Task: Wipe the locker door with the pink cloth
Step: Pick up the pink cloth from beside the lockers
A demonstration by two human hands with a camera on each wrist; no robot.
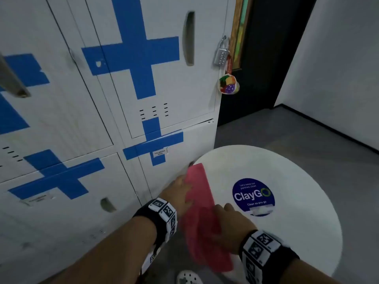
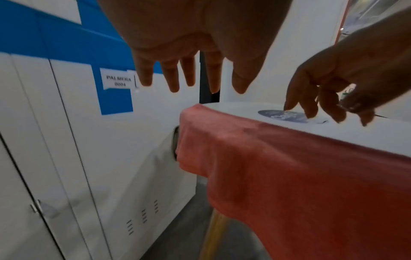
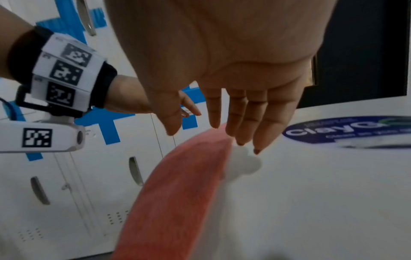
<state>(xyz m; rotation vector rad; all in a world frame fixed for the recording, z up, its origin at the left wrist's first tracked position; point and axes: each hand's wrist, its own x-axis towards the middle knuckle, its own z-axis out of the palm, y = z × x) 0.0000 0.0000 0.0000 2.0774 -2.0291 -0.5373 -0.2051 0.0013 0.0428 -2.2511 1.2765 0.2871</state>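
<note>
The pink cloth (image 1: 202,203) hangs draped over the left rim of the round white surface (image 1: 287,232), most of it dangling down the side toward the lockers, which keeps it within easy reach of the locker door (image 1: 180,160) just left of it. My left hand (image 1: 180,193) hovers over the far end of the cloth with fingers (image 2: 171,77) spread and straight, gripping nothing. My right hand (image 1: 229,220) is likewise relaxed, its fingertips (image 3: 258,149) pointing down at the cloth's inner edge; they may be grazing the surface, though blur leaves that unsure. The blue ClayGo sticker (image 1: 253,196) lies just right of them. I judge I'm about to gather the cloth; the door has not been wiped yet.
</note>
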